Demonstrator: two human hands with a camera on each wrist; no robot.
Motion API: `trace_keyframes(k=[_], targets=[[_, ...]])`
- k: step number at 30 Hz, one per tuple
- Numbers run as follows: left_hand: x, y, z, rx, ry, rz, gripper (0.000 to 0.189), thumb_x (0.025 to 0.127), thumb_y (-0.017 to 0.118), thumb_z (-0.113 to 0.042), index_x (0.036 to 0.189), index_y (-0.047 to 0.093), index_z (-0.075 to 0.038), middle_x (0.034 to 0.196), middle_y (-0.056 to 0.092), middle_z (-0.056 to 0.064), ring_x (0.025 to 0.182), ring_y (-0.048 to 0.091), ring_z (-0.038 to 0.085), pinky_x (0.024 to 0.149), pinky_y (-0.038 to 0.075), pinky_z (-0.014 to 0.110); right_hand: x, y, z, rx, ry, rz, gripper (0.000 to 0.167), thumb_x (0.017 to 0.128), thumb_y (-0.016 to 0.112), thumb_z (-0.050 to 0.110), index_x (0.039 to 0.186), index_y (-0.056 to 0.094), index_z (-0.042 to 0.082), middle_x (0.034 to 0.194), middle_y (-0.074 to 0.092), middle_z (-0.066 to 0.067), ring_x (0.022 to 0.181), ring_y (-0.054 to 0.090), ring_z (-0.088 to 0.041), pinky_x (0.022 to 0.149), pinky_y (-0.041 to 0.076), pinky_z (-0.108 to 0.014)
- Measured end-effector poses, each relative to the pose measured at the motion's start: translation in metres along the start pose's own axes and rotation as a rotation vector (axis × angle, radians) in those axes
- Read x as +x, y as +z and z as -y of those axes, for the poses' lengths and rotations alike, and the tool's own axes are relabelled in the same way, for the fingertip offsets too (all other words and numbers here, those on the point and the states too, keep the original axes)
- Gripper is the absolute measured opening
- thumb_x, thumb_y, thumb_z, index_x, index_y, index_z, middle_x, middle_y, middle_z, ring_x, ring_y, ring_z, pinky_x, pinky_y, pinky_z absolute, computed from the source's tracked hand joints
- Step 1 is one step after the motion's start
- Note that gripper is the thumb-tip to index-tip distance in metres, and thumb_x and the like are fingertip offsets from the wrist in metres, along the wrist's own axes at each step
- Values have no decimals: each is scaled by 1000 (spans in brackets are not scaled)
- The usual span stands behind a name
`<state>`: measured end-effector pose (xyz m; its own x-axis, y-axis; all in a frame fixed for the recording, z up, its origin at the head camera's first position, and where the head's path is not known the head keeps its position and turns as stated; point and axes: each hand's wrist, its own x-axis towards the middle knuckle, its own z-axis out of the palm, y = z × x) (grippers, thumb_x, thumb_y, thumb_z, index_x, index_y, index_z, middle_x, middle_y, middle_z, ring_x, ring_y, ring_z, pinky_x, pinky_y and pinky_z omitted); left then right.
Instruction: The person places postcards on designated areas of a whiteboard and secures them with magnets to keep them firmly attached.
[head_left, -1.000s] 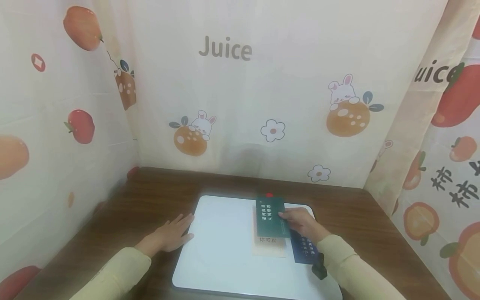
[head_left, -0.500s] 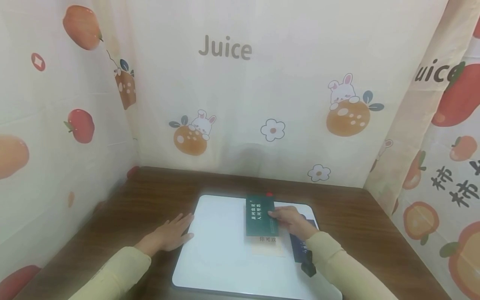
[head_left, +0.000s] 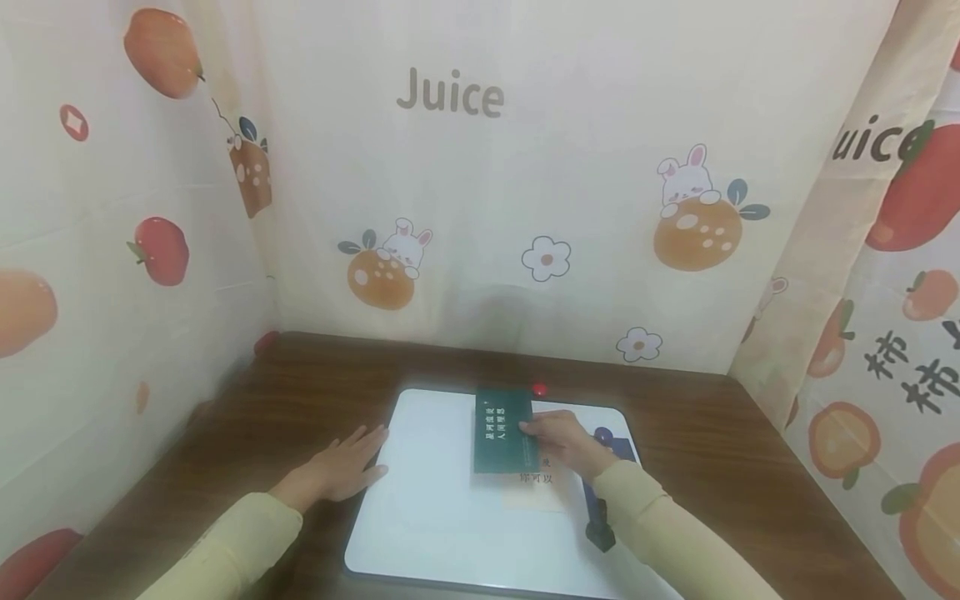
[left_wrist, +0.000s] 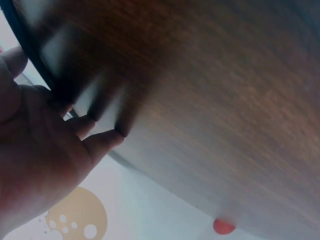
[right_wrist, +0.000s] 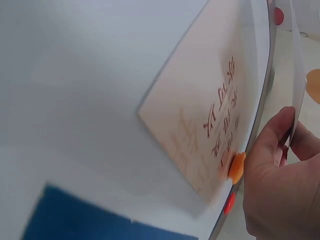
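My right hand (head_left: 566,442) pinches a dark green card (head_left: 504,433) with white writing by its right edge. In the right wrist view this card (right_wrist: 298,65) shows nearly edge-on between thumb and fingers, raised off the whiteboard (head_left: 420,517). In the head view it overlaps a cream card (head_left: 528,498) with brown writing, which lies on the board. A dark blue card (head_left: 622,450) lies to the right, partly hidden by my right forearm. My left hand (head_left: 341,467) rests at the board's left edge, fingers extended; the left wrist view shows that hand (left_wrist: 45,145) over the table.
An orange magnet (right_wrist: 236,167) sits at the cream card's far edge, near a red magnet (right_wrist: 229,202). By the blue card is a blue round magnet (head_left: 602,434). The board lies on a brown wooden table (head_left: 337,367), enclosed by printed curtains (head_left: 480,183).
My right hand has carried the green card leftward over the board, uncovering more of the cream card's right side and the red dot at the back. My left hand has stayed put.
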<state>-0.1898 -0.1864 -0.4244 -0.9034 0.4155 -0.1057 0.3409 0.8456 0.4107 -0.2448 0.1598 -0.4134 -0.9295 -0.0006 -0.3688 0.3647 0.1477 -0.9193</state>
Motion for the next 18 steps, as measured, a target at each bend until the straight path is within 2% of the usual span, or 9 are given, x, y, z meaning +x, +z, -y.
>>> trace_keyframes(k=[4,11,18], targets=[[-2,-2,-2,-8,-1,-3,65,98,51,-35,148,29,-1,153,25,21,140,15,45,106,13,66,1,7,-2,-41,-7,-1,52,82,72,5,126,51,-13,124,56,-25,120,50,-41,100,40,-48],[-3,-3,-3,-16,-6,-6,65,98,51,-35,148,29,0,153,25,21,140,15,45,107,13,66,1,22,-1,20,4,27,48,83,70,0,124,50,-16,119,58,-28,115,54,-41,93,48,-45],[1,1,0,3,-14,6,64,98,50,-36,149,28,-2,154,25,19,141,15,43,107,12,66,0,31,-2,-5,-1,33,48,83,70,1,122,50,-16,119,57,-28,116,53,-42,94,47,-45]])
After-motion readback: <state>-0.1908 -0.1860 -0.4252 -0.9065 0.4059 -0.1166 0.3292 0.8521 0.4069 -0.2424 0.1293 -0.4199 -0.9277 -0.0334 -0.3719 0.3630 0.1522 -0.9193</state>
